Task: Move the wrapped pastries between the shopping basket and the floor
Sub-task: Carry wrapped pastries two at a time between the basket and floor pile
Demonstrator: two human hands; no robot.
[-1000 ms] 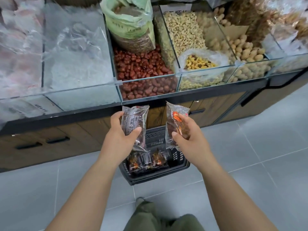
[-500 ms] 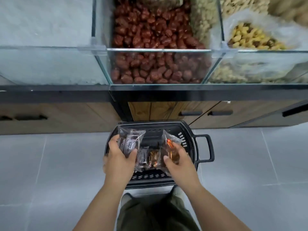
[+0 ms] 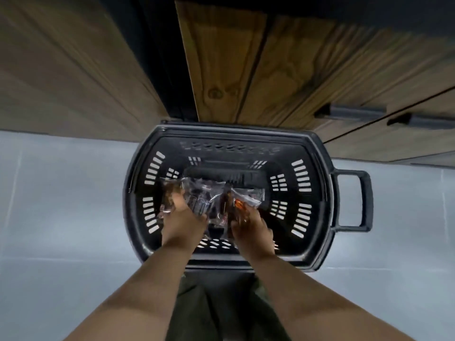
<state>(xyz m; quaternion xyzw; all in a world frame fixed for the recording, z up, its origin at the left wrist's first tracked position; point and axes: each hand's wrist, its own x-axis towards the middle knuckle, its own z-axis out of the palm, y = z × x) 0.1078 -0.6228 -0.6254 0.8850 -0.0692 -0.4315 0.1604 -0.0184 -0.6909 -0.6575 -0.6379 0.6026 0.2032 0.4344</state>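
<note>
Looking steeply down now, against a level view of the glass bins one second back. Bins out of frame. Only wooden cabinet fronts (image 3: 295, 70) along the top and grey tiled floor (image 3: 61, 205) to either side. No pastry on the visible floor.

Centred below: black shopping basket (image 3: 234, 130), standing on the floor against the cabinet base, with side handle (image 3: 364, 200) out to the right and second handle (image 3: 221, 174) folded down inside.

Lowered deep into the basket within that second: left hand (image 3: 183, 222) and right hand (image 3: 251, 230), held up at bin-front height before. Now below the rim, close to the bottom.

Left hand: gripping one wrapped pastry (image 3: 199, 205), thumb across the clear film. Right hand: gripping a second wrapped pastry (image 3: 246, 198) with an orange label. Motion blur throughout, so exact finger lie not readable.

Between the hands, on the basket bottom: further wrapped pastries (image 3: 218, 217), touching or just beside the held ones; cannot tell which.

Judged: placing-in step, both packs carried down and nearly set, not yet let go. Reads as transfer into the basket, not out to the floor. Left for this step: release, then withdraw.
</note>
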